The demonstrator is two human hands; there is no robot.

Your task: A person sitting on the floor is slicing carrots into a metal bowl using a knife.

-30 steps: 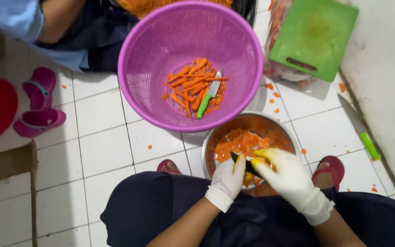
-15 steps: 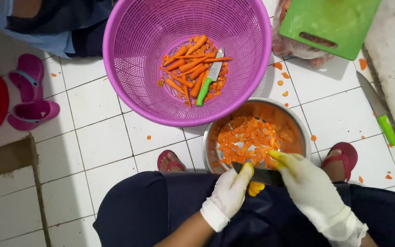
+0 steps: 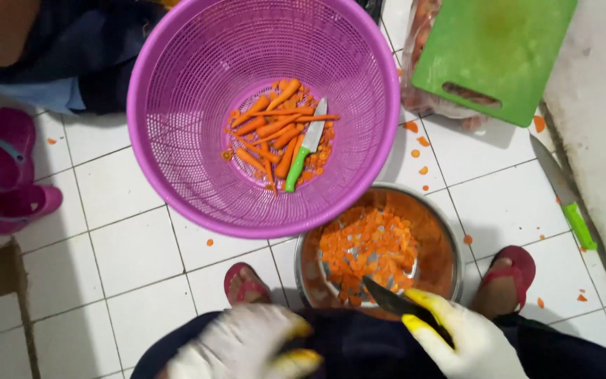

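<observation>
White-gloved right hand (image 3: 475, 340) grips dark knife (image 3: 398, 306).

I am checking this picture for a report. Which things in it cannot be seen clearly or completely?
- Left hand, head view: motion-blurred and cut by the bottom edge; what it holds cannot be told.
- Dark knife in the right hand: handle hidden by the glove.
- Green cutting board: cut by the top edge, and it covers most of the bag under it.
- Other person's sleeve: cut off at top left.
</observation>
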